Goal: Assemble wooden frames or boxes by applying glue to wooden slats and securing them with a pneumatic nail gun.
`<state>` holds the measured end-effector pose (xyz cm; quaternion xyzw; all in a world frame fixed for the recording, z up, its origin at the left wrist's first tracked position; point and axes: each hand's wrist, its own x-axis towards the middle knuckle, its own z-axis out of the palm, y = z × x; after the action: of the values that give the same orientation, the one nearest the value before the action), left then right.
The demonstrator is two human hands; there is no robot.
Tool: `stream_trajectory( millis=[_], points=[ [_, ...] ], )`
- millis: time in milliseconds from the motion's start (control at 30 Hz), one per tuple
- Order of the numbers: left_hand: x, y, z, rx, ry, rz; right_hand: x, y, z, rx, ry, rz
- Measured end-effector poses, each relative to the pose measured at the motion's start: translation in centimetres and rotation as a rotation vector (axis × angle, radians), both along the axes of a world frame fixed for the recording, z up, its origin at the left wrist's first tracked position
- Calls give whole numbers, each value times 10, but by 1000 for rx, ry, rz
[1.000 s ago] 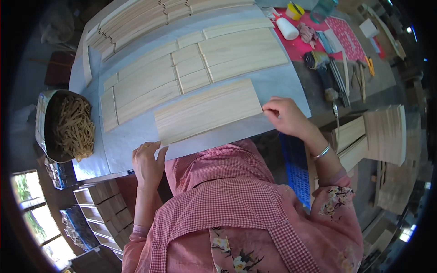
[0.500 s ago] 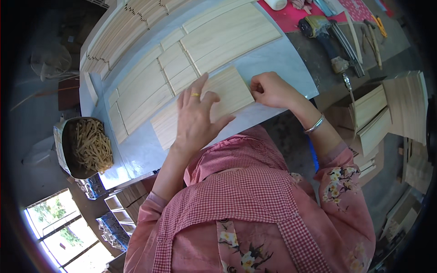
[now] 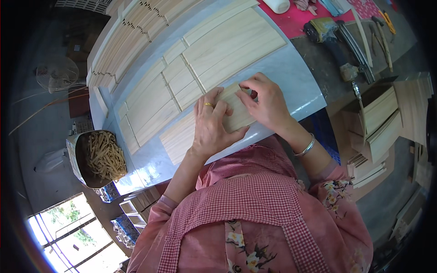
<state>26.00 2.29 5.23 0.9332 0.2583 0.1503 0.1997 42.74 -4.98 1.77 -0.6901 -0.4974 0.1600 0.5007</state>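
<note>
Note loose pale wooden board [image 3: 237, 117] flat on glossy grey-blue table [image 3: 302, 79], near the edge closest to the torso and just in front of boards laid edge to edge [image 3: 234, 41]. Find left hand [image 3: 210, 123] across middle of loose board, palm down, thumb and fingers spread wide. Record right hand [image 3: 268, 105] at right end of same board, thumb and fingertips narrowly together by far corner; cannot tell whether pinching the edge or merely touching. See wooden slats [image 3: 129, 41] stacked farther back, toward upper left. Log at table's left edge: container [image 3: 75, 157] full of tan strips [image 3: 107, 157]. Log at right: dark handheld tool [image 3: 332, 43] with hose attached.
</note>
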Motion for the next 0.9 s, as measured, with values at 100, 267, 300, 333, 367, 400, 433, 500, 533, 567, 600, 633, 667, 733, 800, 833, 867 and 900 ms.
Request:
stream_trajectory(
  millis=[100,267,300,333,367,400,433,500,533,567,600,633,667,733,800,833,867,900],
  points=[
    [1,0,-1,1,-33,3,-8,3,3,25,-103,-37],
    [0,0,-3,5,-47,6,-19,7,3,2,-58,-124],
    [0,0,-4,7,-48,6,-20,8,2,-7,-31,-150],
    [-1,0,-4,3,-50,10,-22,9,3,-11,-34,-145],
    [-1,0,-4,6,-51,9,-23,9,3,-11,-31,-155],
    [-2,-1,-5,9,-52,9,-25,9,4,-12,-28,-164],
    [-2,-1,-5,11,-52,9,-26,9,4,-13,-24,-173],
    [-3,-2,-5,0,-52,20,-29,7,5,-26,-22,-172],
    [-3,-1,-4,2,-51,14,-28,8,7,-30,-42,-165],
    [-2,0,-4,0,-51,10,-27,7,8,-37,-64,-156],
    [-1,1,-4,-4,-51,6,-25,8,9,-46,-86,-147],
    [-1,0,-4,-8,-52,3,-23,7,9,-54,-108,-136],
    [-1,-1,-4,-25,-54,20,-18,5,8,-4,-43,-84],
    [-1,0,-5,-17,-35,26,-6,-7,8,38,17,-18],
    [-3,2,-5,1,-20,29,4,-30,15,-25,-71,9],
    [-4,1,-3,-2,-31,40,9,-43,23,-116,-103,50],
    [-6,0,-1,-10,-21,50,10,-54,30,-207,-138,89],
    [-3,0,0,-22,-23,37,9,-62,35,-214,-160,75]
  ],
)
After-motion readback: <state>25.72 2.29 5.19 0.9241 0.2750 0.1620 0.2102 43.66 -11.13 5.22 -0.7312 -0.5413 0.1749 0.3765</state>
